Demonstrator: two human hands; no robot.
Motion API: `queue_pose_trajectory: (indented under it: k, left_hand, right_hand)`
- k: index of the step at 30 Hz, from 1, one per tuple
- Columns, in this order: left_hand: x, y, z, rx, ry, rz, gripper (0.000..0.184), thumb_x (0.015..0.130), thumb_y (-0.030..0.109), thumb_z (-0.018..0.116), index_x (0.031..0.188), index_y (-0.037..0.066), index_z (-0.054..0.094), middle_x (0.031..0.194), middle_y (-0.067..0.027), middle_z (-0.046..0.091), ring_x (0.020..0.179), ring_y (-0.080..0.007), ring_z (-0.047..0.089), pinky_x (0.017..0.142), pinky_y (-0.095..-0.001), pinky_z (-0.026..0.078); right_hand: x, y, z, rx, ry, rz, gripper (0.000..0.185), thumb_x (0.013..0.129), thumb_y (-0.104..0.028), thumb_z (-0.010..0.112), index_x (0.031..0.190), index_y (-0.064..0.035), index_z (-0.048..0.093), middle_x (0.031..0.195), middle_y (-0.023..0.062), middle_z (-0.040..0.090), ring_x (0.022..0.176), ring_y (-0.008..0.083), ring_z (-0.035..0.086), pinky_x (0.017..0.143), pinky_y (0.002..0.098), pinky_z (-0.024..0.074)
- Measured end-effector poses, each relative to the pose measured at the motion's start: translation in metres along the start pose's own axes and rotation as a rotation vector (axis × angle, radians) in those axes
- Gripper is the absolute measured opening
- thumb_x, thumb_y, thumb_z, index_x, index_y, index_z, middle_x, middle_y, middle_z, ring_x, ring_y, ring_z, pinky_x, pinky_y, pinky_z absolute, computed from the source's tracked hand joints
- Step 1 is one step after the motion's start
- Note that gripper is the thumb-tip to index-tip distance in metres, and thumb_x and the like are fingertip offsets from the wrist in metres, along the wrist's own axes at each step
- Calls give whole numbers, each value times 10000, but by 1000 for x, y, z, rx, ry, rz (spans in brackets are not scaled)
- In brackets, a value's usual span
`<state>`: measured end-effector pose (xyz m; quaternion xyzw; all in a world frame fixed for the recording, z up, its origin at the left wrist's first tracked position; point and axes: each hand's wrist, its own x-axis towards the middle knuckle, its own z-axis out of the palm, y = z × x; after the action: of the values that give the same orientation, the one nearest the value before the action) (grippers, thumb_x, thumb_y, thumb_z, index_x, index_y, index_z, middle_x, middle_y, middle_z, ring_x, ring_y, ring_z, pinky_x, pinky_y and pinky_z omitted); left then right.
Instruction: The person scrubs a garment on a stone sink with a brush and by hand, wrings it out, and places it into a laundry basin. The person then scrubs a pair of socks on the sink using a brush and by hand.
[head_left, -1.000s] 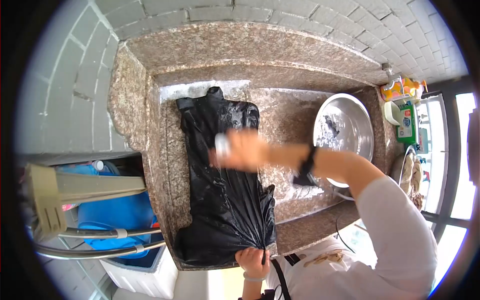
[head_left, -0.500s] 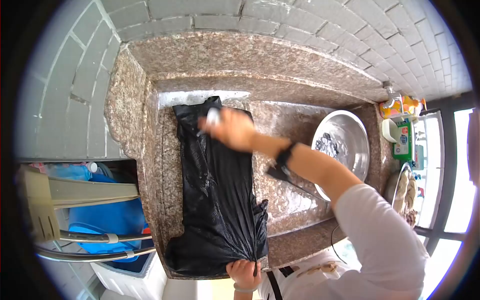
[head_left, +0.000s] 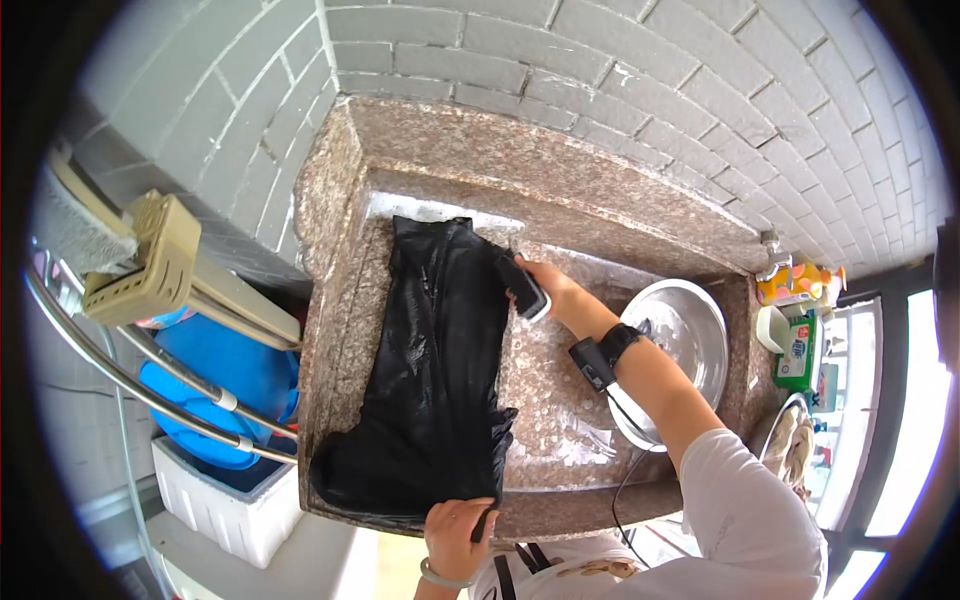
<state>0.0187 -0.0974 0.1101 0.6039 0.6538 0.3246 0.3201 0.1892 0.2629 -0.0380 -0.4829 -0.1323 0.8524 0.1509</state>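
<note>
A wet black garment (head_left: 430, 360) with whitish suds lies spread on the left part of the stone sink (head_left: 560, 440). My right hand (head_left: 550, 287) is at the garment's upper right edge, with its fingers round a brush (head_left: 527, 293) that shows a white back and a dark side. The brush is tilted and touches or nearly touches the fabric. Down at the sink's front edge, my left hand (head_left: 460, 535) grips the garment's lower right hem, with a bit of dark cloth between its fingers.
A metal basin (head_left: 690, 320) stands in the sink's right part, below a tap (head_left: 775, 255). Bottles, a green package (head_left: 797, 350) and a second bowl line the right ledge. Metal rails, a blue tub (head_left: 215, 370) and a white box (head_left: 225, 510) are at left.
My right hand has moved from the garment's upper middle to its right edge, turning the brush. The garment lies flatter near my left hand, which still holds it. The view has shifted.
</note>
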Motion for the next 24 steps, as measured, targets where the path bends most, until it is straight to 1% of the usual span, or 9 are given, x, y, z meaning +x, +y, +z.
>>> queue_pose_trajectory:
  k: [4, 6, 8, 12, 16, 17, 18, 21, 24]
  left_hand:
    - [14, 46, -39, -407, -98, -236, 170, 848, 70, 612, 975, -41, 638, 1071, -143, 658, 923, -238, 630, 871, -284, 449]
    - [9, 60, -42, -871, -156, -205, 196, 854, -19, 601, 1046, -55, 615, 1039, -154, 659, 823, -194, 638, 732, -291, 514]
    - [-8, 63, -9, -1238, -160, -66, 215, 867, -43, 571, 1080, -48, 602, 1071, -157, 650, 987, -202, 616, 856, -287, 482]
    - [14, 95, -5, -1567, -681, -154, 252, 949, 84, 485, 1140, -59, 567, 1265, -135, 552, 1198, -199, 494, 1033, -313, 359]
    - [-10, 93, -17, -2225, -307, -429, 233, 894, 132, 598, 1077, -9, 570, 1129, -166, 599, 1025, -270, 598, 874, -354, 494]
    - [-14, 73, -21, -1921, -166, -312, 328, 891, 229, 608, 1139, 29, 529, 1122, -168, 573, 1032, -291, 582, 856, -407, 506]
    - [-26, 67, -46, -2508, -195, -623, 245, 835, 139, 629, 1067, 62, 635, 1074, -143, 638, 872, -227, 628, 812, -317, 493]
    - [-25, 11, -79, -1722, 588, -723, 510, 930, 409, 456, 1230, -1, 501, 1176, -156, 559, 1081, -279, 549, 993, -407, 401]
    - [12, -30, -121, -878, 732, -675, 468, 920, 307, 543, 1270, 8, 462, 1259, -168, 503, 1159, -290, 492, 1003, -419, 378]
  right_hand:
    - [-54, -20, 40, 49, 212, -338, 400, 928, -393, 501, 1031, -6, 497, 727, 140, 580, 537, 232, 570, 488, 340, 510]
    - [-100, -38, 47, -270, 306, -830, 359, 916, -378, 539, 1024, -38, 497, 756, 108, 586, 571, 198, 586, 519, 304, 506]
    - [-143, -67, 58, -514, 571, -1360, 391, 887, -413, 584, 1065, -82, 476, 832, 91, 585, 670, 163, 588, 580, 286, 504]
    - [-221, -118, 134, -441, 287, -1502, 369, 926, -344, 538, 1125, -36, 499, 846, 83, 604, 710, 148, 600, 615, 276, 507]
    - [-211, -129, 200, -643, 212, -1400, 468, 885, -366, 599, 1173, -10, 504, 892, 82, 604, 777, 129, 590, 671, 261, 474]
    - [-189, -134, 209, -732, 273, -1376, 525, 864, -406, 613, 1176, 1, 501, 918, 103, 604, 815, 160, 594, 706, 288, 476]
    - [-165, -136, 218, -819, 337, -1348, 583, 843, -445, 627, 1180, 12, 497, 943, 125, 605, 853, 191, 597, 741, 315, 477]
    - [-97, -114, 250, -1124, 306, -1353, 782, 810, -554, 604, 1272, 49, 418, 1224, 265, 459, 1137, 358, 481, 970, 394, 381]
    - [-27, -92, 228, -1206, 240, -1058, 987, 789, -589, 600, 1397, 81, 207, 1390, 332, 243, 1276, 438, 321, 1073, 409, 274]
